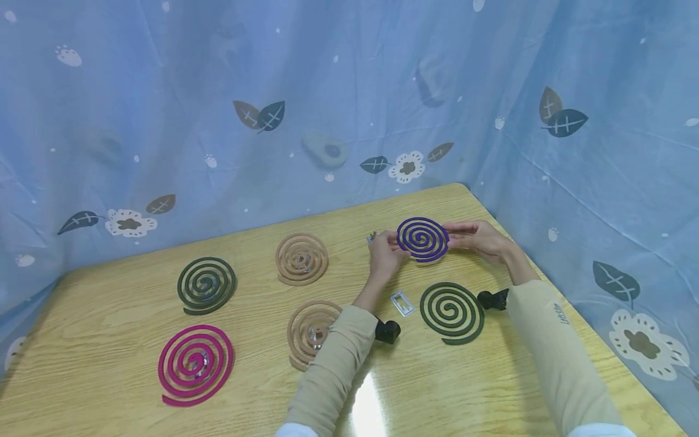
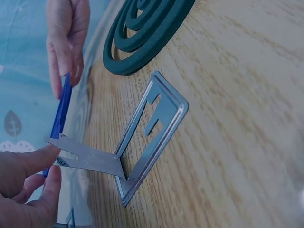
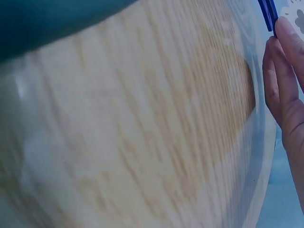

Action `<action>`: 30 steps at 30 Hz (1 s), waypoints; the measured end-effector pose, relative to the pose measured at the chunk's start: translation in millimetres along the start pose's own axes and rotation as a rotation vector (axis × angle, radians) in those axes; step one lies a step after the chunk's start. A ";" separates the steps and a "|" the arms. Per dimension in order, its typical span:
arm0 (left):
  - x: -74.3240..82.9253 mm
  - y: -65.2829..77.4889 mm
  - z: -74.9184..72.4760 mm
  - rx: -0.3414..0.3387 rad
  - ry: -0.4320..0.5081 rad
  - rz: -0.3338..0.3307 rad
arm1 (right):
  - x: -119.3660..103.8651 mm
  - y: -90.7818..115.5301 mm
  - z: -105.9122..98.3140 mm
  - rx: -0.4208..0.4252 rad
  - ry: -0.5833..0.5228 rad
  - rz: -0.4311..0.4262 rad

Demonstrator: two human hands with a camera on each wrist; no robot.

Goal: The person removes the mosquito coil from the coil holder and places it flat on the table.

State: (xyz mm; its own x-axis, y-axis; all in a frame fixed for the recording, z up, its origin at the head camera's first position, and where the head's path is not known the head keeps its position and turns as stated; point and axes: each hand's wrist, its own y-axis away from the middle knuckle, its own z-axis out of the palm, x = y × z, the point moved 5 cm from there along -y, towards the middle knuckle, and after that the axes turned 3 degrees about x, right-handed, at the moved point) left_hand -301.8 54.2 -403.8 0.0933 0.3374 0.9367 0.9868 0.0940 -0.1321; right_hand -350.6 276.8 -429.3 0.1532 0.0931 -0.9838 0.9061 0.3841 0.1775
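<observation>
Beige fabric sleeves (image 1: 554, 352) cross the wood-grain table (image 1: 109, 340) in the head view; left hand (image 1: 385, 252) and right hand (image 1: 480, 240) pinch opposite edges of a flat purple spiral coil (image 1: 421, 238) raised above it, probably light, stiff, brittle: support its outer ring. Left wrist view: silver sheet-metal stand (image 2: 159, 137) near the left hand. Right wrist view: fingers grip the coil's rim.

White glare streaks the brightly lit table (image 1: 256, 388).

From high up, the head camera looks forward and down across the counter (image 1: 109, 315). Both wrist cameras view it closely, tilted sideways, the left facing a metal coil stand (image 2: 164, 133); all three catch the purple mosquito coil (image 1: 420, 238).
</observation>
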 end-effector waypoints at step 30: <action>-13.2 -4.6 5.2 -0.016 -0.071 -0.162 | -1.6 -1.6 -0.3 0.045 0.035 0.095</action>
State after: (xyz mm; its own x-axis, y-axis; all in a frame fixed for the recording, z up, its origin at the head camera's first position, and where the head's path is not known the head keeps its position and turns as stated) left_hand -308.2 54.2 -417.2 -0.0763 0.3843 0.9201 0.9901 0.1379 0.0246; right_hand -352.3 276.3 -428.0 0.2263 0.1598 -0.9609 0.9050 0.3304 0.2681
